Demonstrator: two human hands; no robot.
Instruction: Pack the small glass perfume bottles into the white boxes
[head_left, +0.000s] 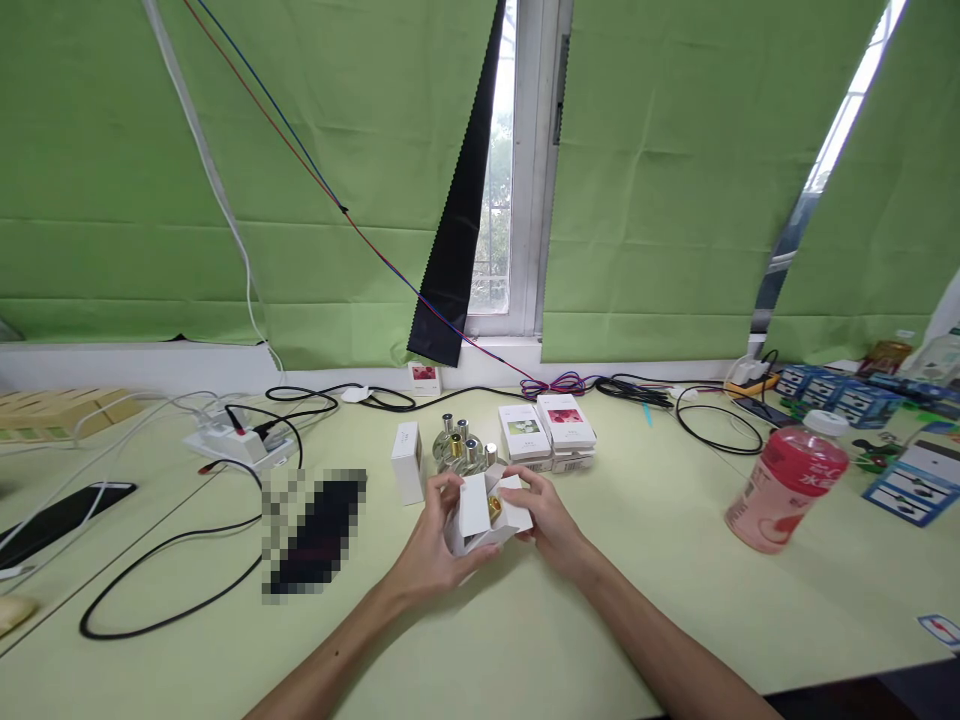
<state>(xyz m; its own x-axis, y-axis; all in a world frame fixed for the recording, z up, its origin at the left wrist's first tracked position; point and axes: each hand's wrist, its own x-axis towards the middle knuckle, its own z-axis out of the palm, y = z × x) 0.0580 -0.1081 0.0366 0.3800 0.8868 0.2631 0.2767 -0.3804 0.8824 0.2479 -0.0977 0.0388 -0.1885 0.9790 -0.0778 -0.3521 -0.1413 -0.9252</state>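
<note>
Both my hands hold one small white carton (474, 508) with its end flaps spread, just above the table in front of me. A gold cap (494, 508) shows inside the carton's mouth; the rest of that item is hidden. My left hand (435, 545) wraps the carton's left side and underside, thumb along the near edge. My right hand (551, 515) grips the right side, its fingers at a flap. Just beyond stand several small glass bottles (471, 455) with silver and gold caps. An upright white box (408, 462) is left of them.
White printed boxes (566, 432) are stacked behind my right hand. A pink drink bottle (787, 485) stands at right. At left are a power strip (244, 440), looping black cables and a phone (64, 520). Blue packages (836, 395) lie far right. Green curtains (652, 180) hang behind the table.
</note>
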